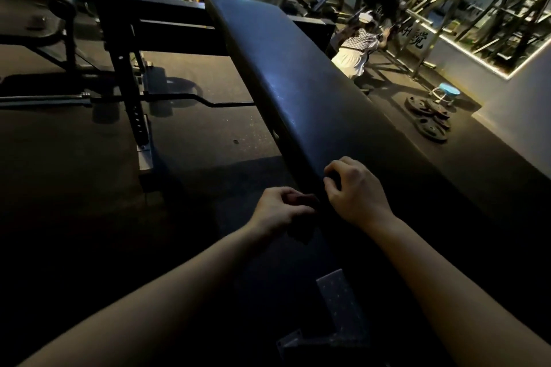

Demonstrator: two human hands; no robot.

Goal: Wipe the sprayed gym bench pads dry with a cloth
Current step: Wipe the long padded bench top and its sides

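A long black bench pad (298, 77) runs diagonally from the far middle toward me, with a faint sheen on its upper half. At its near end, by the left edge, my left hand (278, 210) grips a dark bunched cloth (302, 201) that hangs a little below the fingers. My right hand (356, 191) rests on the pad just right of it. Its fingers are curled, and thumb and forefinger pinch what looks like the cloth's other end. The dim light hides most of the cloth.
The bench's black steel frame (131, 68) and a barbell (179, 97) lie to the left on the dark rubber floor. A metal foot plate (337, 304) sits below my arms. Weight plates (429, 119) and a blue stool (448, 91) stand at right. A person (357, 48) crouches behind the pad.
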